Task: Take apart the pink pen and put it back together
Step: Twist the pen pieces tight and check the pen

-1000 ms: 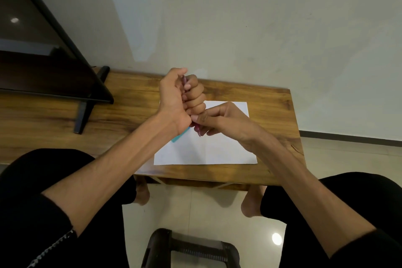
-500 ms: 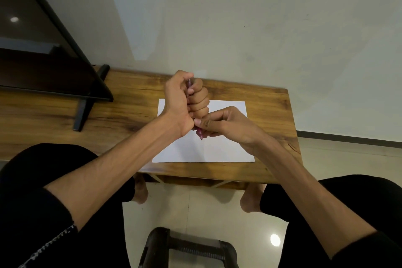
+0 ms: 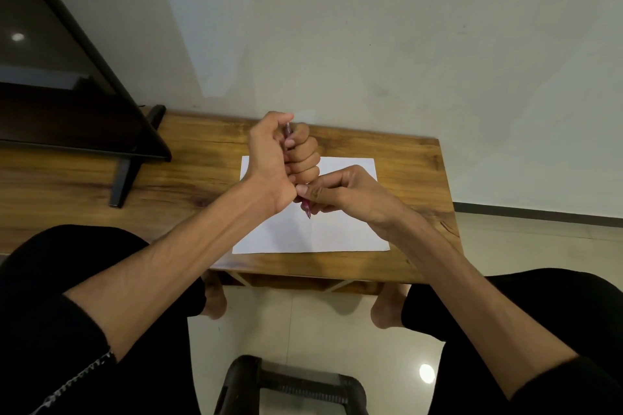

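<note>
Here I see the left hand (image 3: 279,162) clenched in a fist round the upper barrel of the pink pen (image 3: 306,209), its fingers (image 3: 303,158) curled tight so that only a sliver of the pen's top shows between thumb and forefinger. The right hand (image 3: 350,194) sits just beside it, touching the left, and pinches the lower part of the pen between thumb and curled fingers; the pointed tip pokes out below, aimed down. Both hands hold the pen in the air above a white sheet of paper (image 3: 337,236) lying flat on the wooden worktop (image 3: 414,178). I cannot tell whether the pen's parts are joined or separated inside the grips. A dark stand (image 3: 135,158) rests on the worktop's left side, and a black stool (image 3: 293,384) stands on the floor below.
</note>
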